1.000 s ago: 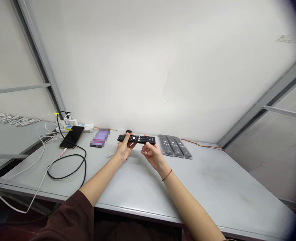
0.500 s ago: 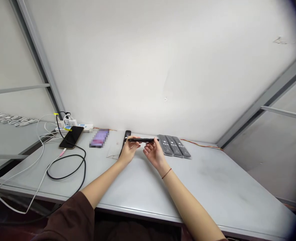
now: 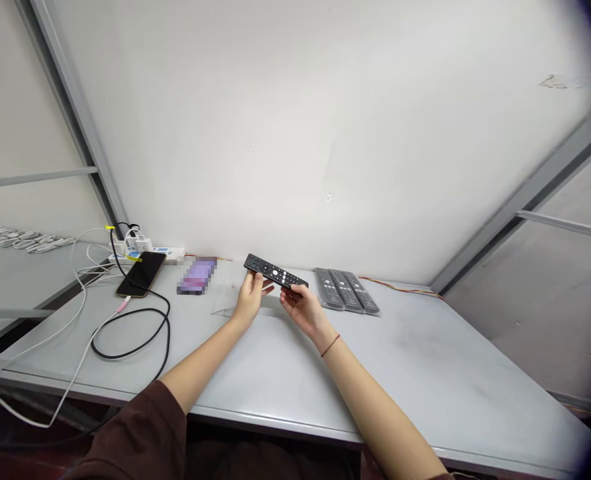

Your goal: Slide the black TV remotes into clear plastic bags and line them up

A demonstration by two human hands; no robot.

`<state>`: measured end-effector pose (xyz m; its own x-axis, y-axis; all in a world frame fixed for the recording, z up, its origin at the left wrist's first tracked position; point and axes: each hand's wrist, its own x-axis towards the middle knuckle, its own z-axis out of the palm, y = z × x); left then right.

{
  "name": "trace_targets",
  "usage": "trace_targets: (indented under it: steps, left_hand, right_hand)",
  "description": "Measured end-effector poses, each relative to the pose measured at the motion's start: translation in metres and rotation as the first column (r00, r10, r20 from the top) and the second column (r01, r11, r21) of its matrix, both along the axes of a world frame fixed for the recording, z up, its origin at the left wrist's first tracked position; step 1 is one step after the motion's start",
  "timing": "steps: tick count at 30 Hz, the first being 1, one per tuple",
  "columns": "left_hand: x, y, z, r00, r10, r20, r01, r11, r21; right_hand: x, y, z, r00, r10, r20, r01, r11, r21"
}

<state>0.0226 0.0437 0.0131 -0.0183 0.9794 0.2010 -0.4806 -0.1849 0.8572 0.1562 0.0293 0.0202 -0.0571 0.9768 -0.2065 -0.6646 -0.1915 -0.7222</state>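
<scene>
A person holds a black remote control [image 3: 275, 273] above a grey worktop [image 3: 425, 360], its button face turned up toward the head camera. The left hand [image 3: 249, 298] supports the end nearer the phone, fingers [image 3: 261, 284] curled up against the underside. The right hand [image 3: 300, 310], a red string bracelet [image 3: 330, 345] at its wrist, takes the far end at the fingertips. The two hands stand apart, both closed on the remote, which is clear of the worktop and just beside three remotes in clear wrap [image 3: 345, 291]. The two-handed hold appears sound: it leaves the keys uncovered and in view, though the right hand's contact looks light, so a firmer pinch would guard against a slip. Farther along the worktop lie a pixelated purple item [image 3: 197, 276], a black smartphone [image 3: 140, 274] and a power strip [image 3: 145, 255], with a looped black cable [image 3: 130, 351] in front of them.
</scene>
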Motion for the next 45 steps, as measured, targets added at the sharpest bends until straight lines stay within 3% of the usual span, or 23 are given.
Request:
trace_targets:
  steps: [5, 9, 12, 15, 17, 19, 22, 29, 35, 38, 41, 45]
  left_hand:
    - [-0.004, 0.003, -0.001, 1.0, -0.014, -0.022, 0.013, 0.999, -0.04]
    - [-0.004, 0.004, -0.005, 0.979, -0.012, -0.202, 0.007, 1.0, -0.025]
    - [-0.006, 0.003, -0.005, 0.893, -0.015, -0.45, 0.034, 0.999, 0.035]
    - [-0.017, 0.006, -0.002, 0.758, 0.02, -0.652, 0.067, 0.992, 0.108]
    - [-0.033, 0.013, 0.0, 0.683, 0.155, -0.714, -0.052, 0.985, 0.164]
    - [-0.052, 0.022, -0.002, 0.576, 0.32, -0.752, -0.275, 0.942, 0.19]
    - [-0.077, 0.035, -0.009, 0.499, 0.32, -0.806, -0.454, 0.888, 0.071]
    - [-0.084, 0.039, -0.017, 0.545, 0.28, -0.791, -0.508, 0.86, -0.045]
    - [-0.085, 0.038, -0.008, 0.715, 0.302, -0.63, -0.455, 0.886, -0.092]
    - [-0.083, 0.041, -0.003, 0.811, 0.303, -0.501, -0.426, 0.892, -0.151]
    - [-0.077, 0.044, 0.003, 0.91, 0.311, -0.275, -0.374, 0.9, -0.222]
    - [-0.072, 0.046, 0.01, 0.941, 0.338, 0.014, -0.323, 0.908, -0.266]
  right_hand:
    - [-0.005, -0.008, -0.002, 0.967, 0.151, 0.203, -0.173, 0.98, 0.094]
    - [-0.011, -0.017, 0.001, 0.899, 0.264, 0.35, -0.316, 0.943, 0.1]
    - [-0.019, -0.022, 0.002, 0.891, 0.286, 0.354, -0.327, 0.943, 0.062]
    - [-0.023, -0.022, 0.002, 0.921, 0.228, 0.316, -0.244, 0.97, 0.011]
    - [-0.022, -0.02, 0.002, 0.932, 0.17, 0.321, -0.171, 0.985, -0.026]
    - [-0.019, -0.018, 0.002, 0.935, 0.117, 0.335, -0.105, 0.993, -0.053]
    - [-0.015, -0.016, 0.003, 0.939, 0.074, 0.336, -0.049, 0.995, -0.082]
    - [-0.018, -0.018, 0.002, 0.927, 0.103, 0.362, -0.081, 0.994, -0.076]
    - [-0.018, -0.02, 0.002, 0.892, 0.12, 0.437, -0.111, 0.993, -0.047]
    - [-0.019, -0.021, 0.003, 0.853, 0.14, 0.503, -0.152, 0.988, -0.017]
    - [-0.019, -0.024, 0.004, 0.802, 0.181, 0.569, -0.23, 0.973, 0.014]
    - [-0.021, -0.028, 0.004, 0.695, 0.243, 0.677, -0.362, 0.931, 0.038]
